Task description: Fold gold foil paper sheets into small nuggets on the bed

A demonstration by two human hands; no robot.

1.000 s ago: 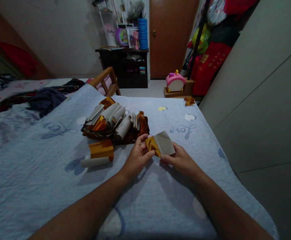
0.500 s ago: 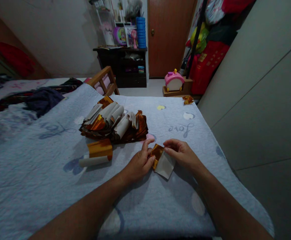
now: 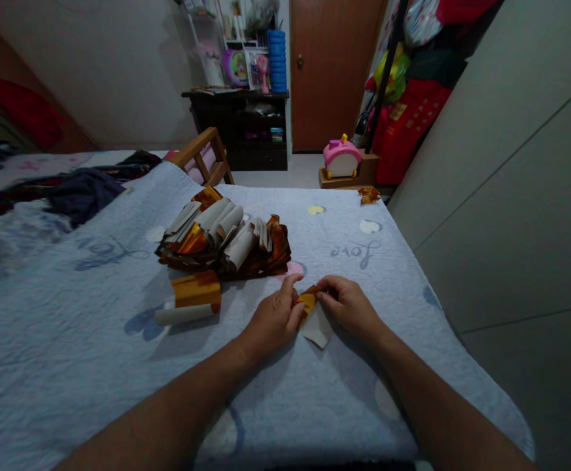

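A small sheet of gold foil paper (image 3: 314,324), white on its back, lies folded on the light blue bedspread (image 3: 93,366). My left hand (image 3: 275,318) pinches its left edge. My right hand (image 3: 346,305) pinches its top right, so both hands are closed on the same sheet. Just beyond my hands sits a heap of gold and white folded papers (image 3: 224,241). To the left of my left hand rest a gold paper roll (image 3: 197,290) and a white paper roll (image 3: 183,315).
A white wardrobe wall (image 3: 511,183) runs along the bed's right edge. Dark clothes (image 3: 82,190) lie at the bed's far left. Past the foot stand a wooden chair (image 3: 207,157), a pink toy house (image 3: 341,159), a dark shelf (image 3: 246,127) and a brown door (image 3: 334,65).
The sheet was held flat and raised; both hands have lowered it to the bedspread and drawn together, folding it smaller with the gold side tucked in.
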